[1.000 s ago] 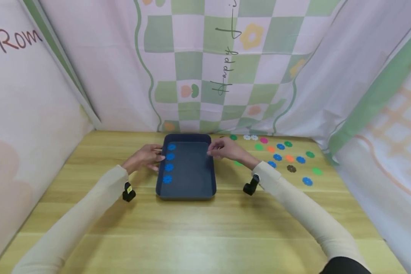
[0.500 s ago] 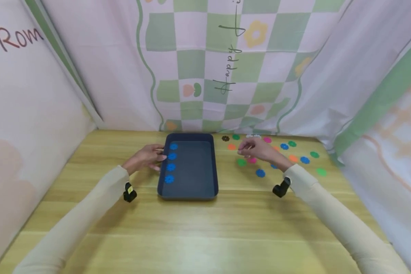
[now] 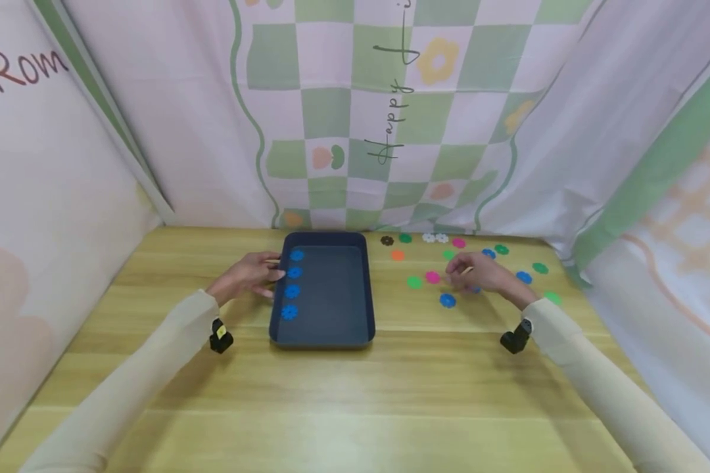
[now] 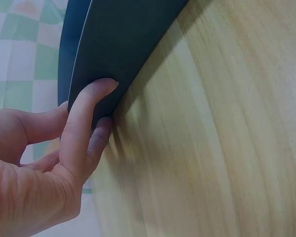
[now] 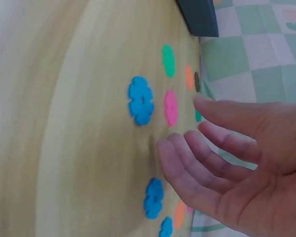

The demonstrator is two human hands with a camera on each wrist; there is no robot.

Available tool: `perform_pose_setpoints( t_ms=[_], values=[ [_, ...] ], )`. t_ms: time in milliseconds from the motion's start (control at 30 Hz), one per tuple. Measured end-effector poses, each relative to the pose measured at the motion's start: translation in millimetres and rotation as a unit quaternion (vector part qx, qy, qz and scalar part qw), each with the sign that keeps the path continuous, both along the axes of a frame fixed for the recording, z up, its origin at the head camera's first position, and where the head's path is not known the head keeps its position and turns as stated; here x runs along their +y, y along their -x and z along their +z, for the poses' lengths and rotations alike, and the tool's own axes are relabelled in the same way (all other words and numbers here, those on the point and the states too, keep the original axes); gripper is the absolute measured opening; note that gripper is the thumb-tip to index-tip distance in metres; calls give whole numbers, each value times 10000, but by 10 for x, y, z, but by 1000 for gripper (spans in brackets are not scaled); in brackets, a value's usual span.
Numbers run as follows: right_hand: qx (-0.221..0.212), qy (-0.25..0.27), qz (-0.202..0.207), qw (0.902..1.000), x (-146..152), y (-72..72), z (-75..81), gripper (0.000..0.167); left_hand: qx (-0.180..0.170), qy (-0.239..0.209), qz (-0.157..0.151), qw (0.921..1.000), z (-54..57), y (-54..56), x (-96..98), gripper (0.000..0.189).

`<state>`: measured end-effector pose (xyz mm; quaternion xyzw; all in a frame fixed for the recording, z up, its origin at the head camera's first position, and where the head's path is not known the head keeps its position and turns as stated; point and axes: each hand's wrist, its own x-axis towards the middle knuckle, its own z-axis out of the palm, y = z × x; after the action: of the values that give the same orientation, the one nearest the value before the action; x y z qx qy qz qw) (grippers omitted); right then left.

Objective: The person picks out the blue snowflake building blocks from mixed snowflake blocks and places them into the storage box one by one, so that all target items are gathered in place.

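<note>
My left hand [image 3: 251, 272] is at the left wall of the dark blue-grey tray [image 3: 331, 339]. In the left wrist view, the thumb presses the tray's outer wall [image 4: 133, 34] while another finger reaches the rim. Several blue flower-shaped plastic discs [image 3: 292, 291] lie in a column along the tray's left side. My right hand [image 3: 478, 272] is over the scattered flower discs, fingers loosely bent and holding nothing. A pink disc [image 5: 171, 107] and a blue disc [image 5: 140, 100] lie near its fingertips in the right wrist view; another blue disc [image 5: 154, 198] is below them.
More discs are spread over the wooden table [image 3: 331, 407] right of the tray: a brown disc [image 3: 387, 241], an orange disc [image 3: 398, 255], white discs [image 3: 435, 238] and several green and blue ones. A patterned curtain [image 3: 384, 118] stands behind the table.
My right hand has moved rightward from the tray's right rim to above the scattered discs. The left hand stays at the tray, and the blue column looks the same.
</note>
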<state>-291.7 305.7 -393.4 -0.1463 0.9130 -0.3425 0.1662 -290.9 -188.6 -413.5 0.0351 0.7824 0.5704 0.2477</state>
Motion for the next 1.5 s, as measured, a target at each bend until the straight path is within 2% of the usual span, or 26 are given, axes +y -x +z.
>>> perform_pose_setpoints(
  t_ms=[167,233,300,533,633,867,1000,1100,1267,1433,1500],
  values=[
    [-877,95,508,9948,9,-22,-24,46,-46,39,40,10000,10,16,1,65],
    [-1220,118,551,9909,-6,-36,-14,51,-50,58,39,10000,17,20,-1,65],
    [-1310,124,565,9897,-23,-47,-7,51,-58,51,63,10000,27,24,4,65],
    [-1061,-259,602,9922,-103,-74,-44,26,-118,46,38,9999,36,4,35,67],
    [-929,-362,616,9931,-120,-78,-57,20,-112,2,17,9999,17,7,31,67],
    [-957,-184,952,9907,-72,-59,-99,19,-161,-233,-56,9996,14,19,-4,67],
    [-1025,-194,838,9910,-73,-46,-111,22,-207,-210,-47,9996,18,48,13,67],
    [-923,-220,758,9926,-81,-40,-130,25,-256,-179,5,9995,18,69,32,67],
    [-703,121,890,9935,-104,-21,-149,27,-275,-138,-11,9995,23,70,50,67],
    [-187,555,1039,9929,-195,-11,-141,19,-125,-249,-100,9996,-8,41,57,67],
    [-132,696,983,9926,-253,-4,-127,17,-87,-296,-89,9995,-25,42,65,67]
  ],
)
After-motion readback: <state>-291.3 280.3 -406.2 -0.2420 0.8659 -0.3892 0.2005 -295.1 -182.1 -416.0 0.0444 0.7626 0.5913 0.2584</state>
